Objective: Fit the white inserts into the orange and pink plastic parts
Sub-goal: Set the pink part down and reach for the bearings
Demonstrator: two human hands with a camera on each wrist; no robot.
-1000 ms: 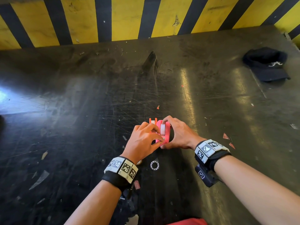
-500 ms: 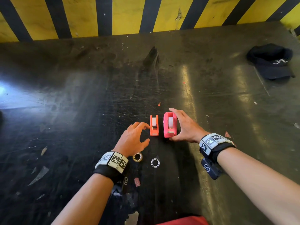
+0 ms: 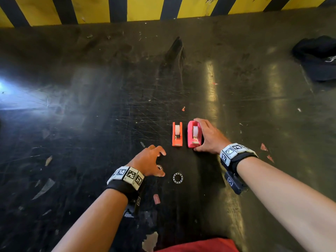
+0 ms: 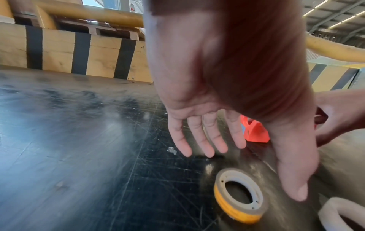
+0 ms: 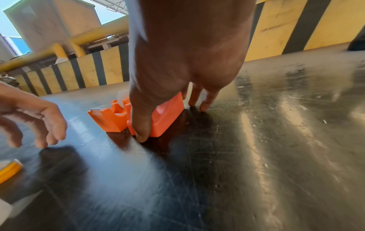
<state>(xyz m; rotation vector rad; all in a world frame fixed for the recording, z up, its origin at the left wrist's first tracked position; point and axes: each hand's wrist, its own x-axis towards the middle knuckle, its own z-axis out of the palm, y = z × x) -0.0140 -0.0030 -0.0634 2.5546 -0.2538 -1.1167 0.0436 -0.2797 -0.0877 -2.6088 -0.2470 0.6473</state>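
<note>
An orange part point(image 3: 177, 136) and a pink part point(image 3: 192, 136) stand side by side on the black table point(image 3: 91, 124), each with a white insert point(image 3: 177, 128) seated in it. My right hand point(image 3: 201, 135) grips the pink part point(image 5: 166, 112), thumb at its near end and fingers along its far right side. My left hand point(image 3: 161, 163) hovers with spread fingers just near of the orange part point(image 5: 107, 119) and holds nothing. In the left wrist view its fingers point(image 4: 209, 140) hang straight above a yellow tape roll point(image 4: 240, 197).
A white ring point(image 3: 177, 177) lies to the right of the tape roll point(image 3: 159, 167). A dark cap point(image 3: 318, 57) sits at the far right. A yellow and black striped wall point(image 3: 145, 8) borders the table's far edge. Small scraps litter the surface.
Both hands held the pink part together a second ago. It now stands on the table beside the orange part, and my left hand has drawn back toward me over the tape roll.
</note>
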